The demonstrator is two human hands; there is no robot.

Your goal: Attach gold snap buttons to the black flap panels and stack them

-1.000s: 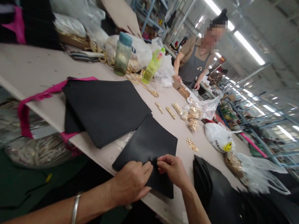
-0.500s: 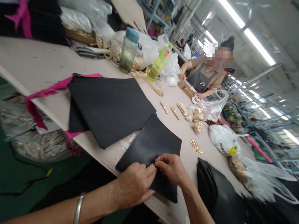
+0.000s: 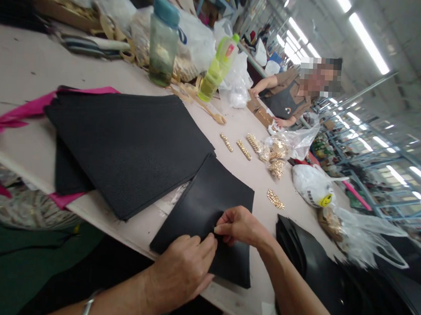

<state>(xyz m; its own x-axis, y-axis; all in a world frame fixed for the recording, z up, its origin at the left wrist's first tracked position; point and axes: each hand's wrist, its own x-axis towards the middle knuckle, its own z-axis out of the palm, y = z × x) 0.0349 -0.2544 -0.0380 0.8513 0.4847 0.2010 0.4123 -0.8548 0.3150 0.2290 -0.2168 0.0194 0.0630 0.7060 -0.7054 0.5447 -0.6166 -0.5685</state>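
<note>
A smooth black leather-like panel (image 3: 209,190) lies at the table's front edge, one corner close to a larger stack of textured black sheets (image 3: 134,139). My left hand (image 3: 185,264) is closed over the panel's front edge, fingers on top and thumb low at the edge. Pinched together at the panel's middle, the fingertips of my right hand (image 3: 238,225) almost meet my left fingertips. Whatever lies between those fingertips is too small or hidden to make out. Small gold metal pieces (image 3: 275,199) lie in a patch beyond my right hand.
Rows of gold pieces (image 3: 244,150) and bagged ones (image 3: 276,168) sit farther back. Curved black pieces (image 3: 311,257) are piled at right. Two bottles, a blue-lidded one (image 3: 162,47) and a green one (image 3: 217,71), stand at the back left. A person (image 3: 287,98) works across the table.
The view has shifted, bringing the black sheets nearer and lower left. Both hands stay at the same place on the panel, the right fingertips still pinched.
</note>
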